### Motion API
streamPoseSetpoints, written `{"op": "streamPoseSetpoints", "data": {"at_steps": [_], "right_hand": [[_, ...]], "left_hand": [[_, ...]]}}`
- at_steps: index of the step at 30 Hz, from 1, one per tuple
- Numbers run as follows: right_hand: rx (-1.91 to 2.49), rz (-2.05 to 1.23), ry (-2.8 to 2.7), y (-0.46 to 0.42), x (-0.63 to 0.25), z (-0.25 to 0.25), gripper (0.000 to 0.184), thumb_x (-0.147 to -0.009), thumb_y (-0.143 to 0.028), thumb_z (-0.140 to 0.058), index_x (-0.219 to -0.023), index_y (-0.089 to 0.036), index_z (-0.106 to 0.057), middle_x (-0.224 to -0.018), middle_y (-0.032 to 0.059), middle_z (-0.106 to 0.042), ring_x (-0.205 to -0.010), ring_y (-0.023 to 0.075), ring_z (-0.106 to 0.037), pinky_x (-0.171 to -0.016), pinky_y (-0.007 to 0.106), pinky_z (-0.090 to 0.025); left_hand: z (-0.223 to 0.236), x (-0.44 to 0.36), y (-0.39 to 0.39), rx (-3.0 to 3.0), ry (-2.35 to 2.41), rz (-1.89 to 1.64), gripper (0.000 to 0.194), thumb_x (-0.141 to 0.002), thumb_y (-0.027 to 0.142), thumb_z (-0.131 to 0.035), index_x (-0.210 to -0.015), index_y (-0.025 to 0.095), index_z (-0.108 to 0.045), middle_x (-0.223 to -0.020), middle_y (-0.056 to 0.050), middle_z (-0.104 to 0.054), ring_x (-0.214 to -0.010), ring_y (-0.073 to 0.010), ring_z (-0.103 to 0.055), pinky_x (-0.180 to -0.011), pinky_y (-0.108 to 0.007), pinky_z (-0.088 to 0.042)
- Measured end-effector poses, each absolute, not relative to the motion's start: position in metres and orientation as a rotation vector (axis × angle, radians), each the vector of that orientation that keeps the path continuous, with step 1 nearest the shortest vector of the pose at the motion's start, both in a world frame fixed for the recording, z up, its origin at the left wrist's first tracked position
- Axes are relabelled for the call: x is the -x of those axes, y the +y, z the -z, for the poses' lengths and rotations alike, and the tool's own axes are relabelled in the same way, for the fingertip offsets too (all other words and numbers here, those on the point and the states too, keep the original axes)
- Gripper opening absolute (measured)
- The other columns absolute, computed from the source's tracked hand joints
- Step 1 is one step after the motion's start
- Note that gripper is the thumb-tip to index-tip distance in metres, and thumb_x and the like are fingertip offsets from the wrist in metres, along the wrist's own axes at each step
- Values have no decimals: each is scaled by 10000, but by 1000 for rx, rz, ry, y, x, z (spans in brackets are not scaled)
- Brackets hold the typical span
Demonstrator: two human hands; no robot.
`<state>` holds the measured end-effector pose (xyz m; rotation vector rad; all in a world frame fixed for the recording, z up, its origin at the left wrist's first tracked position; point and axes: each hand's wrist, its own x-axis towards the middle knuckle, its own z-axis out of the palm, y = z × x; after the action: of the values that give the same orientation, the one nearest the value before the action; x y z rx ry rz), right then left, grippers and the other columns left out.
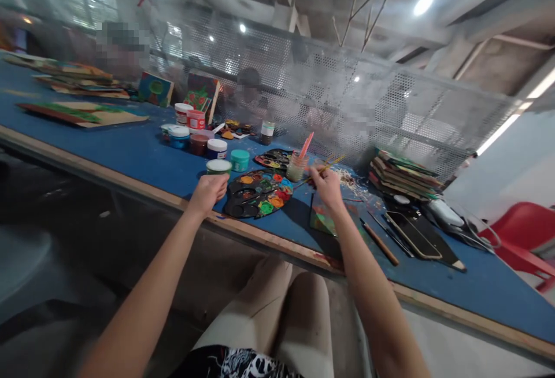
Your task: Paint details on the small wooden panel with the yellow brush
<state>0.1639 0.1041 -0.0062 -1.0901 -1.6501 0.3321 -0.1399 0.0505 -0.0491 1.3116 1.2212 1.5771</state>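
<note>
My right hand (326,184) pinches a thin paintbrush (307,181) with a yellow handle. Its tip points left, toward the paint wells of a black palette (247,209) holding orange, red, green and blue dabs. My left hand (211,194) is closed at the palette's left side, just in front of a green jar with a whitish top (219,166); whatever its fingers hold is hidden. A small painted board (323,219) lies partly under my right forearm. Behind the palette stands a jar of cloudy water (296,169) with pinkish-orange sticks in it.
Several paint jars (240,160) and a second palette (274,159) stand behind. To the right lie a wooden-handled tool (379,242), a phone-shaped frame (414,234) and stacked painted boards (403,174). A perforated metal screen (390,95) lines the table's far side, with people beyond.
</note>
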Motion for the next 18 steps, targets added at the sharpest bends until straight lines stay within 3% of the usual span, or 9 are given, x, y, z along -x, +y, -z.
{"op": "streamPoseSetpoints", "data": {"at_steps": [3,7,13,18], "right_hand": [[1172,-89,-1446,97,-226,-7,457,-823,-627,-424,-665,-212,-530,-561,0,-558,-572,144,-504,-596,273,-395],[1266,74,-1390,85,-301,2,502,-751,-698,-479,-560,-234,-459,-465,-20,-463,-533,149,-458,-585,289,-360],[1307,10,-1497,91,-318,26,516,-773,-696,-484,-571,-223,-521,-479,1,-534,-517,153,-500,-588,290,-383],[1275,-76,-1440,90,-314,27,523,-693,-713,-591,-533,-218,-533,-460,-6,-501,-510,147,-472,-582,298,-369]], "left_hand": [[52,140,53,-1345,1235,-1555,339,-950,357,-562,-701,131,-517,-520,102,-356,-373,-22,-265,-343,-154,-241],[53,141,53,-1350,1257,-1558,327,-945,341,-571,-699,132,-518,-527,99,-366,-382,-24,-274,-349,-154,-254],[51,138,52,-1326,1317,-1595,278,-952,366,-555,-817,124,-572,-604,67,-469,-418,-31,-357,-373,-155,-320],[50,138,51,-1382,1373,-1562,257,-946,370,-563,-900,119,-593,-684,38,-540,-479,-50,-456,-422,-170,-401]]}}
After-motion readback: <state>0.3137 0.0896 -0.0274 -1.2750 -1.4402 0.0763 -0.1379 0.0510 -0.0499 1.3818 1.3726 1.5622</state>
